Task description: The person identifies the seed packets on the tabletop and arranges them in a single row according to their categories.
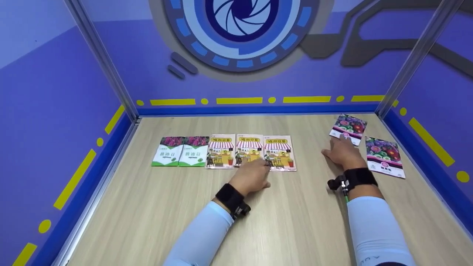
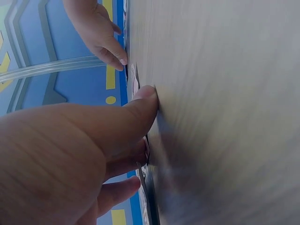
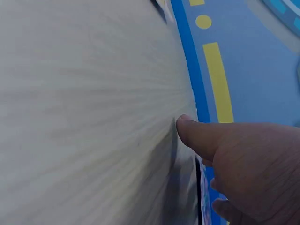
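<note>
Head view: ur left hand presses flat on shop-front packet, right hand flat on flower packet. Keep fingers flat, slide slow so edges don't overlap.

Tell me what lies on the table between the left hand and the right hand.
Bare wooden table only: the head view shows no packet between the left hand and the right hand.

Two green-and-white seed packets lie side by side, edges touching, at about 9 o'clock on the pale wood-grain table. A shop-front packet lies just beside them toward the centre. A purple flower packet sits at 3 o'clock. Behind, blue walls carry yellow dashes and a round shutter emblem at 12 o'clock
</note>
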